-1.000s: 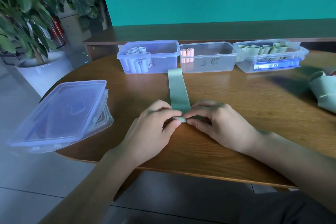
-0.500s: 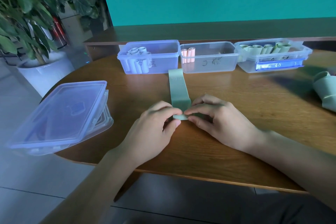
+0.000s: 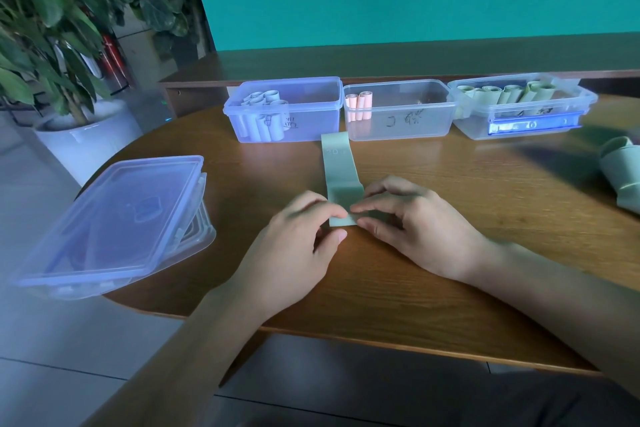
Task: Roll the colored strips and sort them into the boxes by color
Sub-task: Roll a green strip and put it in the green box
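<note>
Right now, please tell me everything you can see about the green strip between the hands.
The green strip is a pale, thin, flexible band with faint print near its far end. It lies flat on the wooden table, running away from the person toward the boxes. Its near end is curled into a small roll, pinched by the left hand and the right hand.
</note>
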Demonstrator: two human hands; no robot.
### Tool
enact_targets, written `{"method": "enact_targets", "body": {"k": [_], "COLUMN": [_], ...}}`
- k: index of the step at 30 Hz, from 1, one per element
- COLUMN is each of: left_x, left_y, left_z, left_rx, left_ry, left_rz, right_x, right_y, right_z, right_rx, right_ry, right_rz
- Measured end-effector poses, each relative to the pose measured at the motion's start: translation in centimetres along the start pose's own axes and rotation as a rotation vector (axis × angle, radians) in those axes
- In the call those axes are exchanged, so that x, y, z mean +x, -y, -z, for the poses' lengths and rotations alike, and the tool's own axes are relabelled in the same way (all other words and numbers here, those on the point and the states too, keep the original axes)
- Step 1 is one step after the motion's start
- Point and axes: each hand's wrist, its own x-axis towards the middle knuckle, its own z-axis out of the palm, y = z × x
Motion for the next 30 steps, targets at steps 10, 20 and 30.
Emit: {"method": "enact_targets", "body": {"k": [10,20,30], "left_x": [0.1,0.5,0.5], "left_y": [0.1,0.1,0.2], "left_z": [0.0,0.0,-0.1], "left_rx": [0.005,0.057,0.03], "left_ry": [-0.018,0.031,-0.007], "left_rz": [0.003,0.015,0.025], "right_x": [0.7,1.2,1.5], "right_y": [-0.9,-1.5,-1.9], "right_z": [-0.4,-0.4,-0.5], "right_rx": [0.072,-0.003,0.033], "right_ry": [-0.022,-0.056,-0.051], "right_rz": [-0.034,-0.019,-0.032]}}
